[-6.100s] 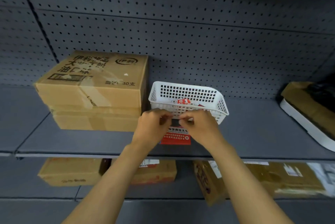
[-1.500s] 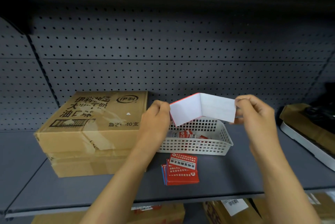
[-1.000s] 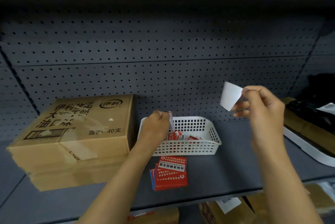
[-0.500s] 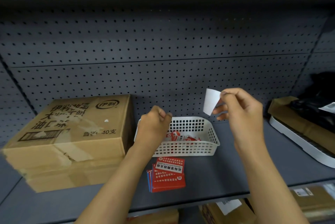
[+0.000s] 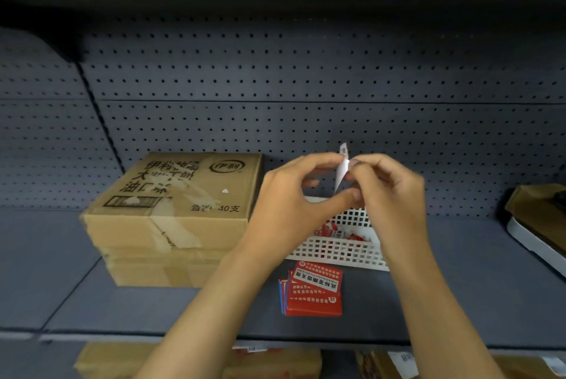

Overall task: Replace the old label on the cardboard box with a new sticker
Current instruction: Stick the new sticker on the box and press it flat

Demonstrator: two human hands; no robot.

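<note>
A brown cardboard box (image 5: 177, 210) with black print lies on the grey shelf at the left, stacked on flatter cartons. Torn pale patches mark its top. My left hand (image 5: 294, 210) and my right hand (image 5: 389, 197) meet above the white basket (image 5: 340, 251), both pinching a small white paper strip (image 5: 342, 168) held upright between the fingertips. A stack of red stickers (image 5: 312, 293) lies on the shelf in front of the basket. More red stickers show inside the basket.
A grey pegboard wall (image 5: 306, 87) backs the shelf (image 5: 459, 302). At the far right a cardboard piece on a white tray (image 5: 533, 225) juts in. Below the shelf edge, more cartons (image 5: 275, 363) sit on the lower level.
The white backing was pulled apart into two pieces, my right hand swung its piece out to the right, then both hands came back together on the strip above the basket.
</note>
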